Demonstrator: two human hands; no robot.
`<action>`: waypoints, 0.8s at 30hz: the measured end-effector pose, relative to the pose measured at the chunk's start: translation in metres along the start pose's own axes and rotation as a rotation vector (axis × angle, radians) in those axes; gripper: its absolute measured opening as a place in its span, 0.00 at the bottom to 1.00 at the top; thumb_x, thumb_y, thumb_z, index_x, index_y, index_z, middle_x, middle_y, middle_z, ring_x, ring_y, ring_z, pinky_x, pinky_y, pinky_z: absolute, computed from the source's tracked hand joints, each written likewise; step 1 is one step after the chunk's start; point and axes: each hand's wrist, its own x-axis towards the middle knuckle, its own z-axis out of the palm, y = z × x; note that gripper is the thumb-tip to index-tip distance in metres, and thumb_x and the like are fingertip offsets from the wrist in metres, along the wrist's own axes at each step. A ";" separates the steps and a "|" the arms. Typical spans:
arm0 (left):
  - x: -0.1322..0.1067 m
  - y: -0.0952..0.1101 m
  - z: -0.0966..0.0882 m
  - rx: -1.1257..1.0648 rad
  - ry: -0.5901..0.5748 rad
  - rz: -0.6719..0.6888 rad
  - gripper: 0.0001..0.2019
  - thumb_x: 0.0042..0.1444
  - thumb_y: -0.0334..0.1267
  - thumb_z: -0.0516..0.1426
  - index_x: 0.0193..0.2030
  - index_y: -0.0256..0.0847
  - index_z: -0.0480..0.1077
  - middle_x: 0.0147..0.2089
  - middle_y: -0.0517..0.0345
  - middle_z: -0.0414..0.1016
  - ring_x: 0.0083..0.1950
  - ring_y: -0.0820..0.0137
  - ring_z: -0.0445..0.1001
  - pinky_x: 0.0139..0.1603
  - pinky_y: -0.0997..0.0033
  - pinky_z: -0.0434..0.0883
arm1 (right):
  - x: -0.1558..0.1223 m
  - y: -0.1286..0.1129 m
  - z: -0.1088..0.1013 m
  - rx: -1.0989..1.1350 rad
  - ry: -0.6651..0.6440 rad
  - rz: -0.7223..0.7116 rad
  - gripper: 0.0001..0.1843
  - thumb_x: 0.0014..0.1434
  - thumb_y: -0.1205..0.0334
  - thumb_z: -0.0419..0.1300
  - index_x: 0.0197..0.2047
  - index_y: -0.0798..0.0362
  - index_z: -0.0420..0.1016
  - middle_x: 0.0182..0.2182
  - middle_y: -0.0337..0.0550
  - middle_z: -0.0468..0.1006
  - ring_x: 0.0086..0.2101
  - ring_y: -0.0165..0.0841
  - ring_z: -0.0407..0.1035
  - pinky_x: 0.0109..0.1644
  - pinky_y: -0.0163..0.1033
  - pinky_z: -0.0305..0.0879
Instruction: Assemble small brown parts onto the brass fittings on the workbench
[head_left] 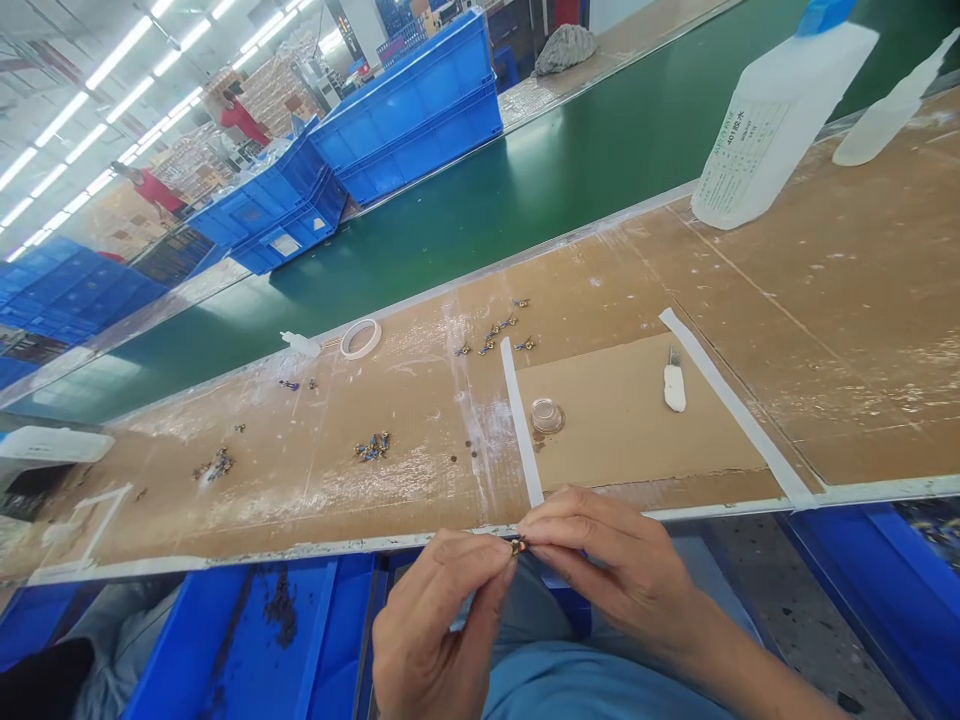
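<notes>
My left hand (435,625) and my right hand (611,570) meet below the bench's front edge, over my lap. Both pinch one tiny dark metal part (517,546) between their fingertips. On the cardboard-covered bench (862,300) lie small heaps of similar metal parts (373,447), more metal parts (495,330) farther back and a third heap (214,465) at the left. A small clear round lid (547,415) and a white craft knife (674,382) rest on a taped-down cardboard sheet just beyond my hands.
A large white glue bottle (772,120) stands at the back right beside a smaller squeeze bottle (892,105). A tape roll (361,338) lies near the green conveyor belt (525,190). Blue crates (412,110) stand beyond it. Blue bins (247,640) sit under the bench edge.
</notes>
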 end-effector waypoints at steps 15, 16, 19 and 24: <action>-0.005 -0.006 0.001 -0.112 0.019 -0.046 0.14 0.52 0.21 0.63 0.43 0.41 0.77 0.37 0.54 0.82 0.36 0.67 0.80 0.36 0.69 0.80 | -0.001 -0.005 -0.004 -0.023 0.019 -0.066 0.12 0.61 0.72 0.59 0.48 0.52 0.74 0.37 0.42 0.81 0.38 0.27 0.75 0.43 0.33 0.74; -0.004 -0.004 0.001 -0.121 0.024 -0.078 0.13 0.52 0.22 0.63 0.42 0.41 0.78 0.36 0.55 0.82 0.35 0.67 0.80 0.37 0.70 0.80 | -0.001 -0.005 -0.005 -0.020 0.014 -0.074 0.12 0.61 0.72 0.59 0.48 0.52 0.74 0.37 0.42 0.80 0.38 0.27 0.74 0.42 0.33 0.74; -0.004 0.003 0.002 -0.162 0.077 -0.205 0.08 0.52 0.25 0.64 0.36 0.41 0.79 0.33 0.58 0.82 0.32 0.70 0.80 0.35 0.74 0.80 | 0.001 -0.007 -0.007 -0.017 -0.019 -0.070 0.11 0.62 0.71 0.57 0.47 0.53 0.73 0.36 0.42 0.80 0.38 0.27 0.74 0.41 0.32 0.73; -0.003 0.008 0.006 -0.288 0.093 -0.426 0.01 0.53 0.31 0.65 0.32 0.40 0.79 0.28 0.59 0.80 0.30 0.70 0.79 0.34 0.75 0.79 | 0.002 -0.009 -0.006 -0.009 -0.058 -0.045 0.09 0.62 0.72 0.58 0.45 0.54 0.73 0.35 0.41 0.79 0.35 0.26 0.72 0.39 0.31 0.71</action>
